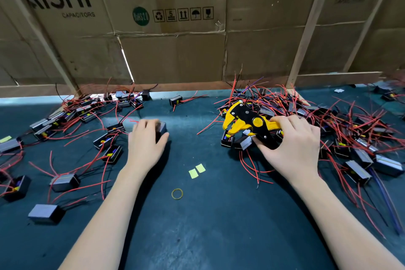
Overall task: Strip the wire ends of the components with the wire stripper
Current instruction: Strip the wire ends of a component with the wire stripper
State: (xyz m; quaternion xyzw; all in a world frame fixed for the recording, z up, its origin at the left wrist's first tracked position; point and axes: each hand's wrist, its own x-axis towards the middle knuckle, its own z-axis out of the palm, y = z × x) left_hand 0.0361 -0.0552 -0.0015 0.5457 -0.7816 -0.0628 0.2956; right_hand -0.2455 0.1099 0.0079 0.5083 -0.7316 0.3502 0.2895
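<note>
Two bare forearms reach from the near edge across the dark green table (pixel 208 226). Between them lie a yellow rubber band (pixel 177 194) and, just beyond it, two small yellow paper slips (pixel 196 171).

On the right, the right hand (pixel 293 144) has its grip clenched on the handles of the wire stripper (pixel 247 119), a yellow-and-black tool with a round yellow knob at its pivot; its jaws point left and stand apart, just above a black box-shaped component with a grey metal face (pixel 245 142). Behind and right of the tool, a dense heap of components (pixel 328 116) tangles red, black and purple wires together, crowding the hand on its far and right sides.

At centre left, the left hand (pixel 145 140) lies palm down with its fingers curled over one black component (pixel 161 130), grasping it against the table. More components (pixel 65 182) with red leads lie scattered loosely to the left. Flattened cardboard boxes (pixel 171 28) printed "AiSHi" stand as a wall along the far edge, braced by wooden battens (pixel 306 28).
</note>
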